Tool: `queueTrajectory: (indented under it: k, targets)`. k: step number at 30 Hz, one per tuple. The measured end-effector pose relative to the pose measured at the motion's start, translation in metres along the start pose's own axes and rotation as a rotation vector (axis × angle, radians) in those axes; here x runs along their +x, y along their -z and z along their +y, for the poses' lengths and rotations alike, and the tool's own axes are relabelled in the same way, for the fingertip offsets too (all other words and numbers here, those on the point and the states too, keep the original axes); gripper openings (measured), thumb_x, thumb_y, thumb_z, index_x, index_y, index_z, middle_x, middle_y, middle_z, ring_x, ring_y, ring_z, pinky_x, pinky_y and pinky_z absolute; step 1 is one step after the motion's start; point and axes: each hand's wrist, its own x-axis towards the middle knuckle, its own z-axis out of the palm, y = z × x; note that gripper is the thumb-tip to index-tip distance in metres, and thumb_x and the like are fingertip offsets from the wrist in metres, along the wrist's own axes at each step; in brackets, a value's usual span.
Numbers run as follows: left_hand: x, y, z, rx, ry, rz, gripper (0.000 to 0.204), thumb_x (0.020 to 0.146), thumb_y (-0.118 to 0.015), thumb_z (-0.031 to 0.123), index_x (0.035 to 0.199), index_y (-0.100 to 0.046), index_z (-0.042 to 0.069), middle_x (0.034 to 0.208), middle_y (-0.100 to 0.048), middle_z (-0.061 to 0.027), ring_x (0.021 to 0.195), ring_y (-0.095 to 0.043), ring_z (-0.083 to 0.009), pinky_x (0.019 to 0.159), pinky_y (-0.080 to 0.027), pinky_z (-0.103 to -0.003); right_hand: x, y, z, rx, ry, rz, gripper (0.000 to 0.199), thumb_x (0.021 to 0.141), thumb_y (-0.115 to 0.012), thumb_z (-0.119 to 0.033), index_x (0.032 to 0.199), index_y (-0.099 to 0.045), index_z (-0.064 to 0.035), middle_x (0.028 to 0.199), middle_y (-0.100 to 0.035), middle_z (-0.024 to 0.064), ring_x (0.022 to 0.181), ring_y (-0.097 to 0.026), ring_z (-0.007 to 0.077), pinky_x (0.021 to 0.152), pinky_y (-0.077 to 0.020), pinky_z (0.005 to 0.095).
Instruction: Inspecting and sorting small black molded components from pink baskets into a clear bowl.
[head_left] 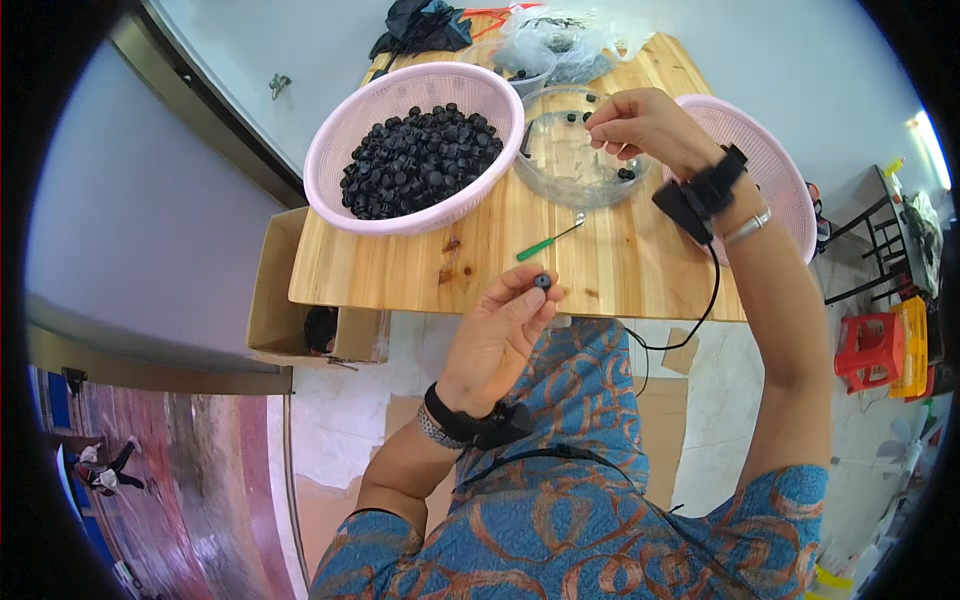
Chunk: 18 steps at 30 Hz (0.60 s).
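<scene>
left hand pinching a black part, right hand over the clear tub, can't tell if it's gripping anything

Bright, diffuse light prevails, with a white strip blown out at far right; the wooden table looks sharp under soft shadows, the clear tub catches small glints, and fisheye curvature bends straight edges toward blackened corners, where detail smears
</scene>
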Motion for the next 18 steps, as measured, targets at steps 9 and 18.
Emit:
queueTrajectory:
  k: [9, 18]
  targets:
    - [0.004, -0.009, -0.008, 0.138, -0.123, -0.056, 0.025, 0.088, -0.05, 0.0, 0.112, -0.051, 0.002, 0.105, -0.058, -0.0091, 0.095, -0.058, -0.0153, 0.084, -0.048, -0.024, -0.115, -0.069, -0.011, 0.267, 0.256, -0.032, 0.015, 0.085, -0.057, -0.008, 0.097, -0.064, -0.0027, 0.084, -0.06, 0.001, 0.071, -0.052, 0.0056, 0.062, -0.0437, 0.0191]
    - [-0.001, -0.023, -0.025, 0.368, -0.213, -0.048, 0.023, 0.082, -0.058, -0.002, 0.104, -0.053, -0.002, 0.098, -0.059, -0.0093, 0.091, -0.059, -0.0157, 0.081, -0.048, -0.025, -0.142, -0.077, 0.002, 0.019, 0.462, 0.107, 0.01, 0.082, -0.057, 0.001, 0.091, -0.061, 0.0006, 0.092, -0.054, 0.0076, 0.076, -0.055, 0.0144, 0.063, -0.0452, 0.0247]
